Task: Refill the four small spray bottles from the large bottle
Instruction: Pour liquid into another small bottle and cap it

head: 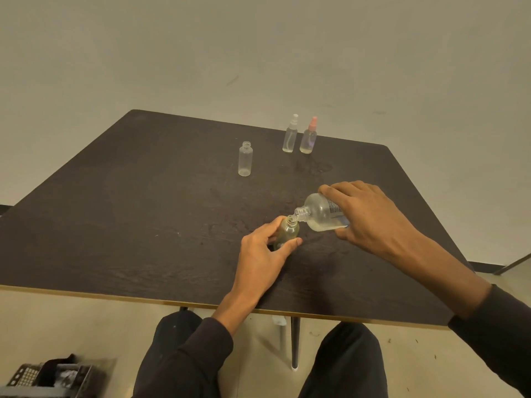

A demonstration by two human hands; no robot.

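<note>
My right hand (365, 214) grips the large clear bottle (321, 214), tipped on its side with its open neck over the mouth of a small bottle (287, 231). My left hand (263, 254) holds that small uncapped bottle upright on the dark table (143, 225). Clear liquid lies in the lower side of the large bottle. Farther back, an uncapped small clear bottle (245, 159) stands alone. Behind it to the right stand two capped spray bottles, one with a white top (290, 135) and one with a pink top (309, 136).
The table's near edge runs across the lower part of the view, above my knees. A dark crate-like object (51, 377) sits on the floor at the lower left. A pale wall rises behind the table.
</note>
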